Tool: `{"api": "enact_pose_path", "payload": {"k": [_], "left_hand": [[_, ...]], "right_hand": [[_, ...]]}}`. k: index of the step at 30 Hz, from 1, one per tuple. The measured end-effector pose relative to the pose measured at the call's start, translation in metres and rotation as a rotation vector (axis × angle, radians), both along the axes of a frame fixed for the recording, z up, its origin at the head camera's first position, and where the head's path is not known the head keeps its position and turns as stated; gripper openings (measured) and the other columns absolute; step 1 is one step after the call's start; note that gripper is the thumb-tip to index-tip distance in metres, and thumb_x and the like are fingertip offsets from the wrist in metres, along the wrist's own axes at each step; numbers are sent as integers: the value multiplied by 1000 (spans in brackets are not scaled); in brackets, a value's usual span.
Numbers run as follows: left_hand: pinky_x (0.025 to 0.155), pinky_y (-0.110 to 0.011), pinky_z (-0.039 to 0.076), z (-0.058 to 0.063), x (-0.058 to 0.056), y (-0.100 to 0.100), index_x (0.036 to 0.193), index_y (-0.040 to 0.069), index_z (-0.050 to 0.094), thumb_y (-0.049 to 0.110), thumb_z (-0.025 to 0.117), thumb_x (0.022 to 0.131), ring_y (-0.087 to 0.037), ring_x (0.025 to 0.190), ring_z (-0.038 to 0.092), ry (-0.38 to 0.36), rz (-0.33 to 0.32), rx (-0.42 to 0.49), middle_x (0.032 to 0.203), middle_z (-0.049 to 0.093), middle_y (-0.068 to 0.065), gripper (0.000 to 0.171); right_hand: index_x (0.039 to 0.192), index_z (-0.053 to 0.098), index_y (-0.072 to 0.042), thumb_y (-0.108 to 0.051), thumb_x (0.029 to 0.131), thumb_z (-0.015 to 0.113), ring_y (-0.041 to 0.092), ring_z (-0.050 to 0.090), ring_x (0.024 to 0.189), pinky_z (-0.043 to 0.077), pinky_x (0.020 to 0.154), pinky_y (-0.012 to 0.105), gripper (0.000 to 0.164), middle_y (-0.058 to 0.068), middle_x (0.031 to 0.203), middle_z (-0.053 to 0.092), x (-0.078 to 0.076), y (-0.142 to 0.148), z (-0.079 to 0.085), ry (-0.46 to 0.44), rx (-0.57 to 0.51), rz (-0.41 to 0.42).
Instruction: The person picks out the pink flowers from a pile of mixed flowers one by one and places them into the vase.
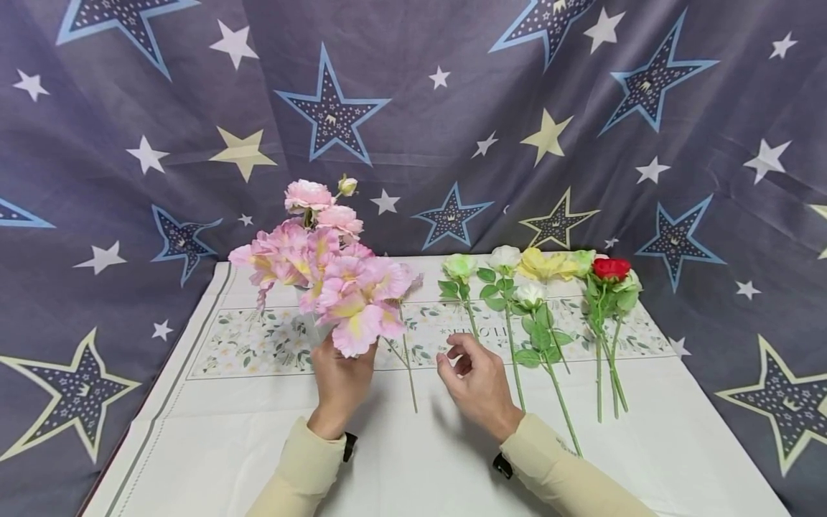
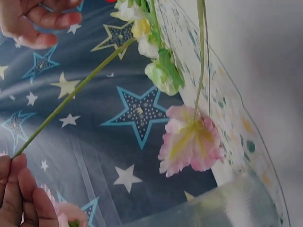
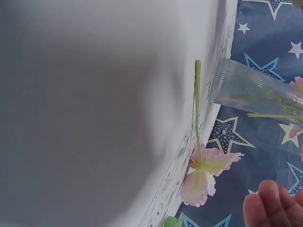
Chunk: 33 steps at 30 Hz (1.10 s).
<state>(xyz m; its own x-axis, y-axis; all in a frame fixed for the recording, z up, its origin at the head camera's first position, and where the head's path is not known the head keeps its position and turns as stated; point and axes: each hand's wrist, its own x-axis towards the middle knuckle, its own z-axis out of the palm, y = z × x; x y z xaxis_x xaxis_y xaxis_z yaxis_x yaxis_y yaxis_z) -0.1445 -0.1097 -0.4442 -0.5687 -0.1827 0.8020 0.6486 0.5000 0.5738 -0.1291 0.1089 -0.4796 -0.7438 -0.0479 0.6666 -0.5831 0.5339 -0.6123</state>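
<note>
My left hand (image 1: 342, 380) pinches the green stem (image 2: 71, 97) of a pink artificial flower (image 1: 355, 316) with a yellow centre. The stem's free end points toward my right hand. Just behind the left hand stands a clear ribbed vase (image 3: 251, 87), partly hidden in the head view, with pink flowers (image 1: 323, 215) in it. My right hand (image 1: 478, 384) hovers above the table with loosely bent fingers and holds nothing. Between the hands, another pink flower (image 3: 203, 175) lies on the table, its stem (image 1: 410, 366) toward me.
On the white tablecloth (image 1: 213, 445), right of the hands, lie green-white roses (image 1: 461, 267), white roses (image 1: 530, 293), a yellow flower (image 1: 545, 266) and a red rose (image 1: 610, 269), stems toward me. A star-patterned curtain (image 1: 413, 129) hangs behind the table.
</note>
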Motion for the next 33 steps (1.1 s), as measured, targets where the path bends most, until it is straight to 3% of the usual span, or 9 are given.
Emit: {"api": "enact_pose_path", "payload": {"k": [5,11,15,19,22,25,28,33], "left_hand": [[55,-21,37,4,0,-8,89,0,72,-9,79,79,-7,57,46,16,12,109,63,61,-8,15],[67,-14,43,12,-3,-17,90,-6,74,-17,76,75,2,68,53,94,21,215,73,70,-17,19],[71,-13,45,28,0,-19,87,-11,72,-20,72,73,6,72,53,159,78,239,73,70,-21,16],[74,-14,47,50,10,-19,86,-13,71,-16,70,76,7,76,58,179,136,275,76,70,-25,11],[74,-15,48,59,13,-22,87,-14,72,-14,70,77,6,78,60,186,163,301,79,72,-21,10],[72,-14,46,63,12,-27,89,-14,72,-13,70,78,5,73,57,203,194,308,76,71,-18,11],[71,-14,45,66,10,-32,92,-15,71,-12,68,79,4,70,54,226,210,305,76,70,-23,13],[72,-16,46,66,0,-43,95,-15,72,-11,68,80,3,71,53,244,243,326,80,71,-26,16]], "right_hand": [[106,66,-6,-7,87,75,10,62,59,55,53,28,21,2,81,69,0,0,1,5,-2,-4],[106,66,-6,-7,87,75,11,62,58,55,52,30,21,3,80,69,-2,1,0,14,-3,-3],[105,66,-6,-7,87,75,11,61,57,56,51,32,21,3,79,69,-2,1,0,11,-7,0],[105,66,-6,-7,87,75,11,61,57,56,51,32,20,2,79,69,-2,2,1,7,-12,0],[105,66,-6,-7,87,75,10,61,57,56,51,33,20,2,79,70,-3,2,1,9,-15,2],[105,66,-6,-6,87,75,11,61,57,56,51,34,20,2,79,70,-3,2,1,8,-19,6],[105,66,-7,-7,87,75,11,61,58,56,51,36,20,2,79,70,-2,2,2,0,-20,4],[105,66,-7,-7,87,75,11,61,57,56,51,36,20,1,79,69,-2,3,2,-4,-19,-1]]}}
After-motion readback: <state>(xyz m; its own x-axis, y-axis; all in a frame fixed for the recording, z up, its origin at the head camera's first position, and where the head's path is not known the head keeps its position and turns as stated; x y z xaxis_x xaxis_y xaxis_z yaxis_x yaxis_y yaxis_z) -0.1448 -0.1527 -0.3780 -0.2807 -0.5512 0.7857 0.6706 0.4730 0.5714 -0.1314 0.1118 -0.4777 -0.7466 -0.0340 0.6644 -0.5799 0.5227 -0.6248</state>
